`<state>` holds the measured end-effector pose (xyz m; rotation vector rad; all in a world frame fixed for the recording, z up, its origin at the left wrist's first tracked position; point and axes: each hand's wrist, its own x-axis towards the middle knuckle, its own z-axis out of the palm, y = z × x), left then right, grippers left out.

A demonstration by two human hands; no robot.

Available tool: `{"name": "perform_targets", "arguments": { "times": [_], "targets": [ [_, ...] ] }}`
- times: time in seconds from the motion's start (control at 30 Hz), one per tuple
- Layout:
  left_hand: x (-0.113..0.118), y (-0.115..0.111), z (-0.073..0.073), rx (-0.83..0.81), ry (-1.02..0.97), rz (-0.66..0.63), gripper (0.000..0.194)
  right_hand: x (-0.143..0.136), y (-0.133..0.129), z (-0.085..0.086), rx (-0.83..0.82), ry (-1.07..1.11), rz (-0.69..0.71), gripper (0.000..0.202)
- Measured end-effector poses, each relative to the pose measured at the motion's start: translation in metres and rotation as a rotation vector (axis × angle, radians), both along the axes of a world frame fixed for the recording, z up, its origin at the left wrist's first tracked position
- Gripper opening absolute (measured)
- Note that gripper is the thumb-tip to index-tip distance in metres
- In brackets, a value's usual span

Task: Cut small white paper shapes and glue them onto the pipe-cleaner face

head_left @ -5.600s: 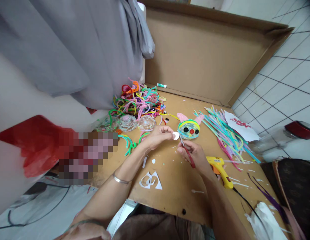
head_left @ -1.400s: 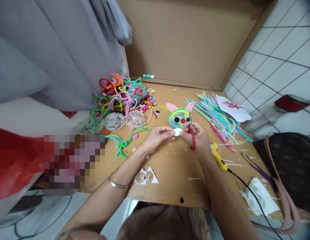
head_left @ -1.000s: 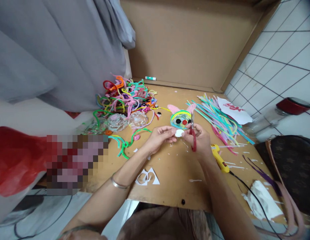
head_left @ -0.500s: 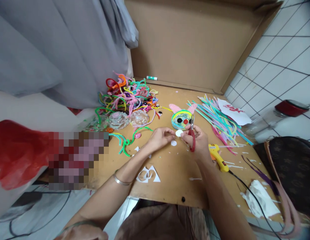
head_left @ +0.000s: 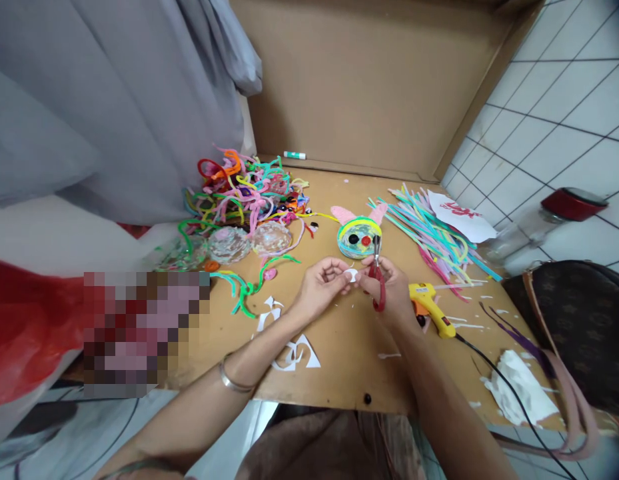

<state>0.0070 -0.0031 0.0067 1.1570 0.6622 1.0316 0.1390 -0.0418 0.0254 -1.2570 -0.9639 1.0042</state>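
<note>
The table bears paper scraps, glue gun, probably tissue.

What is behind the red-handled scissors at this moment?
Behind the red-handled scissors, parts of the right hand and the pink-eared craft face show. Whatever lies directly behind the scissors is covered.

A small, flat paper disc, plain white, is pinched between your left hand and your right hand (its side edges are partly covered by your grip). The scissors, with red handles and short metal blades, sit in your right hand just beside the disc, blades pointing away from you.
</note>
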Motion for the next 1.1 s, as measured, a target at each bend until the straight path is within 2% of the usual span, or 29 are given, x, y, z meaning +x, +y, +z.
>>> {"name": "perform_targets", "arguments": {
  "times": [0.27,0.5,0.83,1.1],
  "targets": [
    [-0.0076,0.0013,0.0051,-0.011,0.006,0.038,0.028,-0.0023,-0.0038,0.0088,-0.042,0.137,0.025,0.037],
    [-0.0064,0.0017,0.0019,0.029,0.02,0.036,0.022,-0.0005,-0.0035,0.0028,-0.027,0.085,0.03,0.047],
    [-0.0076,-0.0024,0.0079,-0.078,-0.048,-0.015,0.03,0.0036,-0.0032,0.0008,0.017,-0.016,-0.026,0.041],
    [-0.0068,-0.0024,0.0035,-0.063,-0.053,-0.014,0.033,-0.001,-0.0053,0.0064,0.04,-0.065,-0.082,0.038]
  ]
}}
